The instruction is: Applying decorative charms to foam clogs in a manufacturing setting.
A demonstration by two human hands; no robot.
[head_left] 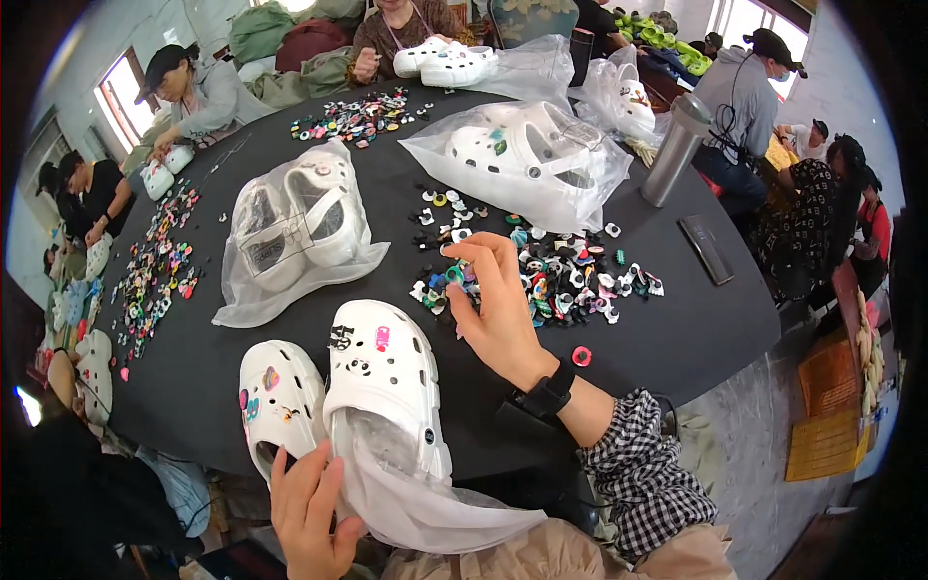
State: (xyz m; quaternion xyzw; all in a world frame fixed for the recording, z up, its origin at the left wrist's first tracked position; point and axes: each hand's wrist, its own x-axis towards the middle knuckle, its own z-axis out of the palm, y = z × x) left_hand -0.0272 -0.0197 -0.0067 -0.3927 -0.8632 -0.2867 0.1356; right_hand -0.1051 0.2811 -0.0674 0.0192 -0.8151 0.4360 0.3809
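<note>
Two white clogs lie in front of me, toes pointing away. The left clog (275,396) carries several colourful shoe charms. The right clog (387,382) has a pink charm, a panda-like charm and a black-and-white one, and a translucent plastic bag (416,507) covers its heel. My left hand (311,507) is at the left clog's opening, fingers stretched out and slightly apart, gripping nothing visible. Over the near left edge of a pile of mixed shoe charms (565,280) is my right hand (503,314), its thumb and index finger apart. A green ring-shaped charm (454,275) shows between those fingertips.
Bagged white clogs (304,217) stand beyond mine, with another bagged pair (532,150) farther right. A steel flask (677,150) and a dark phone-like slab (706,248) lie near the right edge. More charm piles (164,271) spread left. Several people work around the black table (667,367).
</note>
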